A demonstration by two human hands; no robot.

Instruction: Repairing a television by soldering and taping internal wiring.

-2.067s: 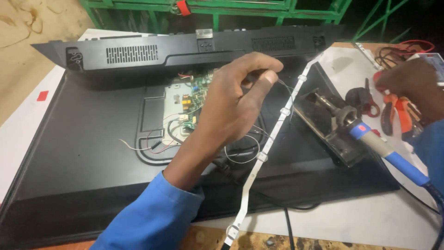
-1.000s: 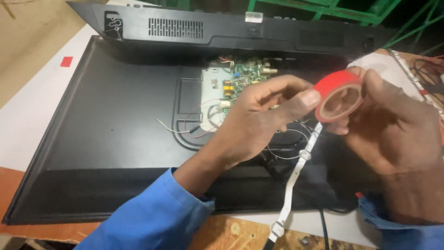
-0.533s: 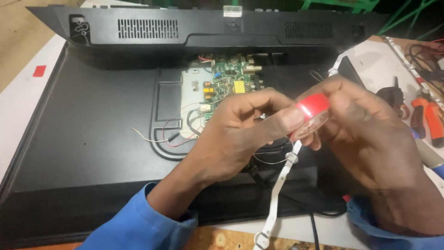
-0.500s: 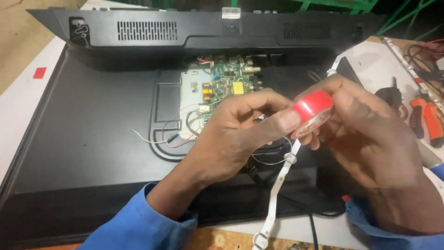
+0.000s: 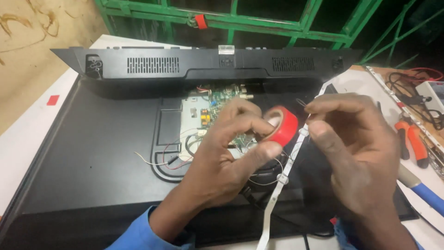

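Tape roll (image 5: 280, 127) is handling light and rigid; left hand (image 5: 226, 157) is clamping its rim, right hand (image 5: 356, 153) fingers are pinching together at its loose end.

The tape roll (image 5: 280, 126) sits between the hands above the circuit board (image 5: 210, 113), pliers (image 5: 413, 141) far right.
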